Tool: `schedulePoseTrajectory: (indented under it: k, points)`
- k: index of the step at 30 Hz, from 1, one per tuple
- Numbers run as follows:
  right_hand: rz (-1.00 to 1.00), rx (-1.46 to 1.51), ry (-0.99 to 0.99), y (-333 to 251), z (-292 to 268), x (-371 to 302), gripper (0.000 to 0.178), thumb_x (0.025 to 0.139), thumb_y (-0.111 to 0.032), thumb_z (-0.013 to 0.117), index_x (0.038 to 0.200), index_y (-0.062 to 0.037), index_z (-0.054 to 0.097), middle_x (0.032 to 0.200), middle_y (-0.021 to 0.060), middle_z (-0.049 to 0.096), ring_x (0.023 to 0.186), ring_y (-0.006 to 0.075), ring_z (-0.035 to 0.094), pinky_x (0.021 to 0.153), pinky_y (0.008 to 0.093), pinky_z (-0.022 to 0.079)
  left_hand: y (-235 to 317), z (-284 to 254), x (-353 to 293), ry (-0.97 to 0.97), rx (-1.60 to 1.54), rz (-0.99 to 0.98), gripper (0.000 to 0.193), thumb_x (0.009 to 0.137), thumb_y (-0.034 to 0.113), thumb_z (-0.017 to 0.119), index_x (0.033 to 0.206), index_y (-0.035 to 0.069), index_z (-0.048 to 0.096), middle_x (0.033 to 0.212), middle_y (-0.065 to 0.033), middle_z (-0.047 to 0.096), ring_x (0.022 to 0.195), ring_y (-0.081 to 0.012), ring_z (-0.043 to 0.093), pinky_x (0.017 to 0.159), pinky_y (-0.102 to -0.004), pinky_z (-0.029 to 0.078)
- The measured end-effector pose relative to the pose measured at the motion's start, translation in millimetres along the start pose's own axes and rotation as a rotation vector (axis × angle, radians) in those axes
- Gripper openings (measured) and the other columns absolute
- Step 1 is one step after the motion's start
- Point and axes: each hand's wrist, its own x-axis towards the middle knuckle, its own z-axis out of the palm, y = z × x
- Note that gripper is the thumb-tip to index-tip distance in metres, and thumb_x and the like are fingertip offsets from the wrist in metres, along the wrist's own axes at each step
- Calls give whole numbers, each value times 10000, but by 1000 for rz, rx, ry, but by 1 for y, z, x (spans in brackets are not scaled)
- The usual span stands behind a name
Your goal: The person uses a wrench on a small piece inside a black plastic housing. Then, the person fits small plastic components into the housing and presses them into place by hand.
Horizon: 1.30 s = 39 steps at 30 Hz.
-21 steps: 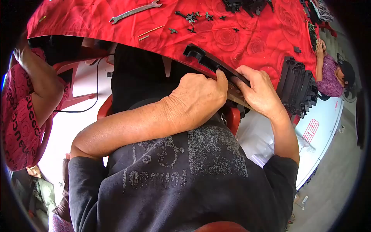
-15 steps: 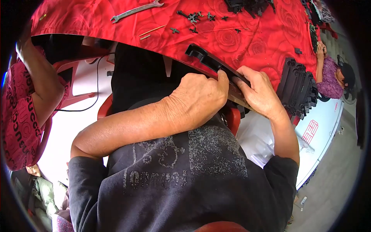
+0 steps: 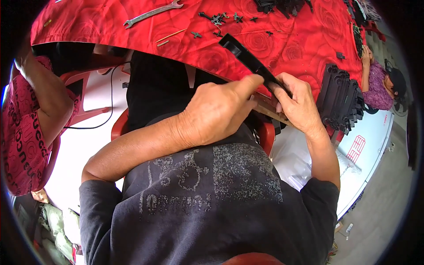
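Observation:
A long, narrow black plastic part (image 3: pixel 248 58) with a hollow channel is tilted over the table's near edge, its far end raised. My right hand (image 3: pixel 300 106) grips its near end, thumb on top and fingers wrapped around the side. My left hand (image 3: pixel 223 110) is beside the part. Its index finger stretches toward the part's middle, and the slightly blurred thumb stands apart below. I see nothing held between those two; the other fingers are partly hidden. Whether the fingertip touches the part is hard to tell.
A stack of similar black parts (image 3: pixel 339 98) lies right of my right hand. Upon the red tablecloth (image 3: pixel 198 57) are a wrench (image 3: pixel 152 14), small black cross-shaped pieces (image 3: pixel 217 19) and thin sticks (image 3: pixel 171 37). One person (image 3: pixel 42 101) sits at left, another (image 3: pixel 379 84) at far right.
The black part's far end has swung up and away from me, to a steeper angle. My left thumb has come off it, and the left hand has opened and shifted slightly.

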Motion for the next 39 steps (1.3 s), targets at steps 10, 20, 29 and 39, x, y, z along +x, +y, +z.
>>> schedulePoseTrajectory:
  k: [10, 20, 29, 39]
  points:
    - [27, 159, 49, -6, 13, 4, 222, 991, -164, 661, 931, 49, 666, 627, 95, 623, 562, 120, 630, 526, 316, 473, -13, 6, 18, 100, -911, -502, 421, 975, 247, 696, 1220, -81, 598, 925, -136, 723, 836, -175, 714, 716, -321, 568]
    - [-223, 146, 328, 0, 57, 23, 159, 971, -107, 652, 902, 36, 645, 617, 142, 623, 542, 169, 644, 522, 349, 469, -12, 10, 31, 233, -617, -490, 428, 959, 272, 672, 1176, -90, 603, 890, -191, 713, 819, -247, 706, 757, -373, 557]
    - [-121, 536, 269, 2, 76, 38, 351, 1092, -267, 534, 914, 25, 616, 645, 39, 607, 531, 122, 606, 498, 297, 485, -34, 30, 42, 303, -542, -496, 394, 975, 316, 641, 895, -60, 551, 700, -225, 585, 680, -317, 635, 629, -464, 472]
    - [-194, 582, 225, 2, 74, 27, 384, 1105, -337, 487, 1002, 18, 591, 758, 68, 637, 653, 134, 623, 609, 283, 519, -25, 8, 50, 128, -656, -590, 402, 1004, 320, 592, 915, -71, 556, 701, -166, 605, 727, -257, 668, 665, -425, 511]
